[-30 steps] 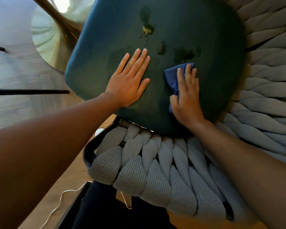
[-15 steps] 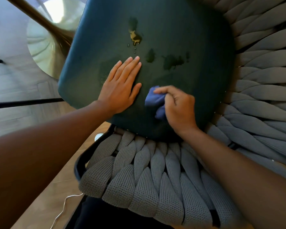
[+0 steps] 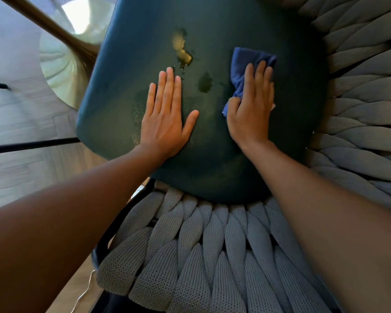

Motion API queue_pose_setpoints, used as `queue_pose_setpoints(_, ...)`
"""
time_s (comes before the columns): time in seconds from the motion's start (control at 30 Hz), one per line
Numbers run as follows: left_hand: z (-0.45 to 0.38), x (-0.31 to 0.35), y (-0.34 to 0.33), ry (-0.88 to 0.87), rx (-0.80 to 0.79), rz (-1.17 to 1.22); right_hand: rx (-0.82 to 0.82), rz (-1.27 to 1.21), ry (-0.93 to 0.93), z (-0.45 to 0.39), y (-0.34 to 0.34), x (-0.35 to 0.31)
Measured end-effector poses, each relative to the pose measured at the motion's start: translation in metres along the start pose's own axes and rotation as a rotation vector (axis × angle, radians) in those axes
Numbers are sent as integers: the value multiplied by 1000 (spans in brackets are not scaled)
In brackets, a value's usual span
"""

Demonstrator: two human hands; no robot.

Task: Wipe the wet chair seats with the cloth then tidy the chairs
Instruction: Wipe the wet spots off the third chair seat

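Observation:
A dark teal chair seat [image 3: 212, 168] fills the middle of the head view. A pale wet puddle [image 3: 181, 51] and a darker damp patch [image 3: 205, 82] lie on its far part. My left hand [image 3: 166, 117] rests flat on the seat, fingers apart, holding nothing, just below the puddle. My right hand [image 3: 252, 107] presses a crumpled blue cloth [image 3: 244, 62] onto the seat to the right of the damp patch. The cloth sticks out beyond my fingertips.
The chair's thick grey woven rope backrest [image 3: 212, 256] curves around the seat's near and right sides. A round metal table base [image 3: 61, 64] with a bronze stem stands on the wood floor at the upper left. A thin white cable [image 3: 84, 292] lies on the floor below.
My right hand has pushed the cloth away from me and to the right, opening flat over it. The dark stain on the right is covered or gone. My left hand stays flat.

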State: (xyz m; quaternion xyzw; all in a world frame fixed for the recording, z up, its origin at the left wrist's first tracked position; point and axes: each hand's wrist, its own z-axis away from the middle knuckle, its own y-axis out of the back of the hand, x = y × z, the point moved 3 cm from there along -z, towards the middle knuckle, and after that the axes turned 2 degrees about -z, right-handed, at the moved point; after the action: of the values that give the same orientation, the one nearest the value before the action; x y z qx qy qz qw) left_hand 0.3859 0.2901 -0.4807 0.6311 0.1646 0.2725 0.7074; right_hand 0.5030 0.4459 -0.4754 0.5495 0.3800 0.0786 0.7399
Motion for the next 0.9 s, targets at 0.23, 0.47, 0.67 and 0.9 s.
queue_pose_setpoints(0.23, -1, -3, 1, -6, -26, 18, -129, -124, 289, 22, -1, -3)
queue_pose_setpoints(0.47, 3, -19, 21, -57, -26, 144, -247, -319, 367, 24, 37, -17)
queue_pose_setpoints(0.67, -7, -56, 22, 77, 0, 7, -73, -432, 226, 3, 43, -40)
queue_pose_setpoints(0.9, -10, -66, 6, 110, -3, -64, -211, 148, 258, -27, -28, -53)
